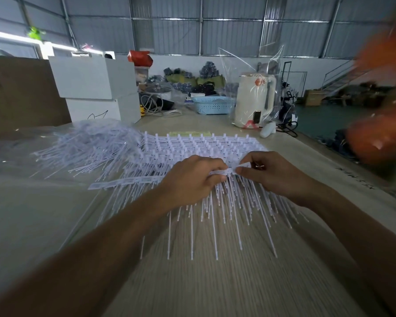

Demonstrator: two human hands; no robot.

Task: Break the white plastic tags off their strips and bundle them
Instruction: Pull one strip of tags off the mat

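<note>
Wood table [215, 282] | white strip [128, 180], thin tags fanned | both hands pinching

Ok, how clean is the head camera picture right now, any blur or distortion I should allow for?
Head view: the left hand and right hand pinching the tag strip are fairly sharp; the loose tags nearer the camera streak with motion blur; an orange shape at the right edge is smeared past recognition; wide-angle bending curves the table edge and the wall.
</note>
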